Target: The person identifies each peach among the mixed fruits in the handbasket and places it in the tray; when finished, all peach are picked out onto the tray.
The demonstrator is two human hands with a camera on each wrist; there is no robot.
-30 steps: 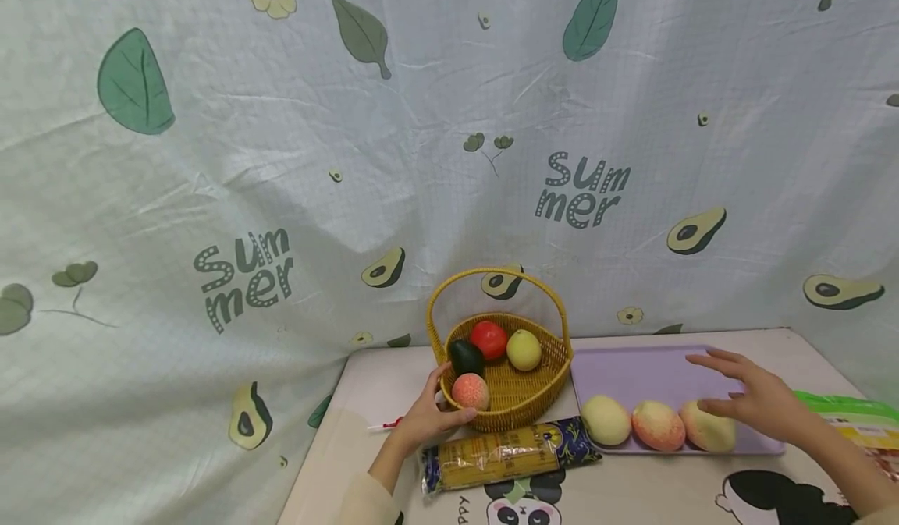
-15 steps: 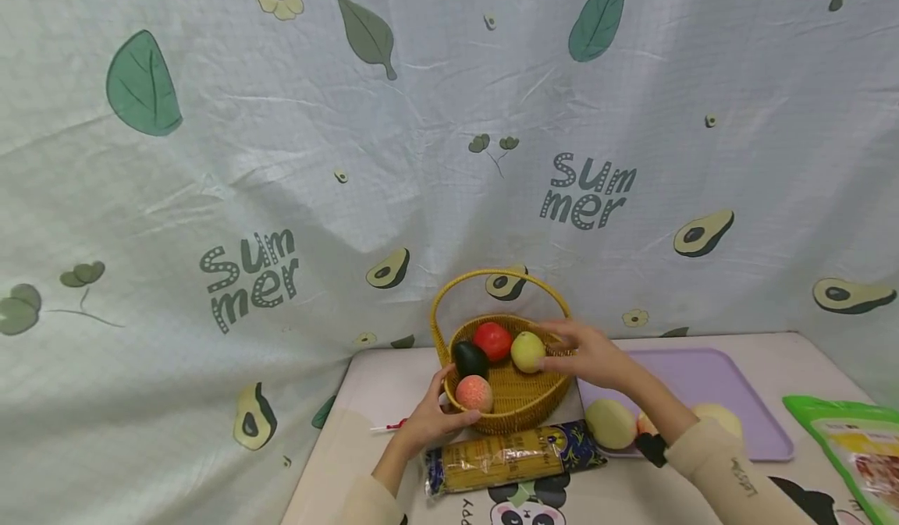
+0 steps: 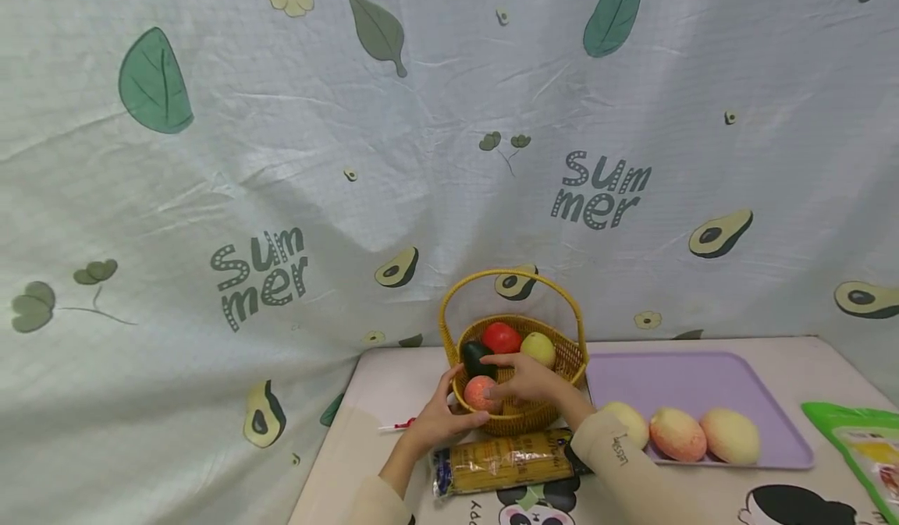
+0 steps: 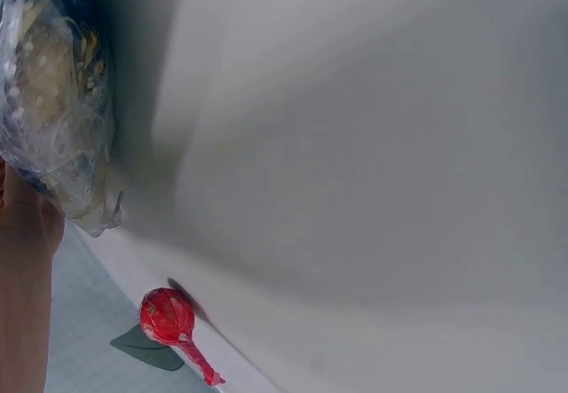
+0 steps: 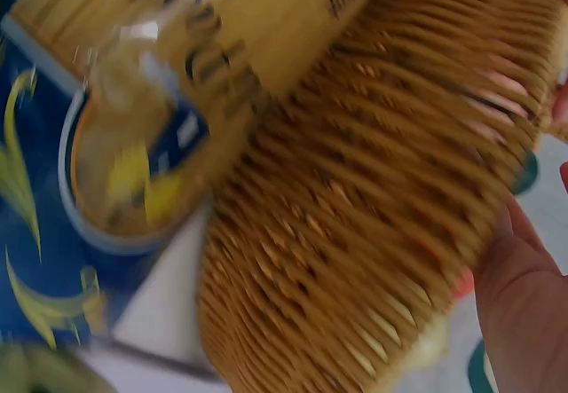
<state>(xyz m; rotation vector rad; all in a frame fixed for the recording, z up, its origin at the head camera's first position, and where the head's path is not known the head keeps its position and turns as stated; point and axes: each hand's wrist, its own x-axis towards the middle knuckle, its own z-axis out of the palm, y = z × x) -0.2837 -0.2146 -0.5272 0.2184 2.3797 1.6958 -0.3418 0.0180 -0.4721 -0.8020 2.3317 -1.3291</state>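
Observation:
A yellow wicker basket (image 3: 516, 425) with a tall handle holds a pinkish peach (image 3: 477, 391), a dark avocado (image 3: 474, 358), a red round fruit (image 3: 502, 338) and a yellow-green pear (image 3: 538, 349). At its front left, my left hand (image 3: 437, 423) grips the rim, thumb along the front and fingers up the left side. My right hand (image 3: 528, 378) reaches in over the front, thumb at the peach and spread fingers over the avocado. Close up in the right wrist view are the basket's woven wall (image 5: 355, 189) and part of the right hand (image 5: 524, 295).
A spaghetti pack (image 3: 506, 464) lies before the basket. A red lollipop (image 4: 166, 316) lies to the left, near the table edge. On the right, a lilac tray (image 3: 667, 377) bears three peaches (image 3: 677, 434). A green-edged bag (image 3: 857, 443) sits beyond it.
My right hand has moved left from above the tray, past the pear, to the peach inside the basket. My left hand has kept its hold on the rim.

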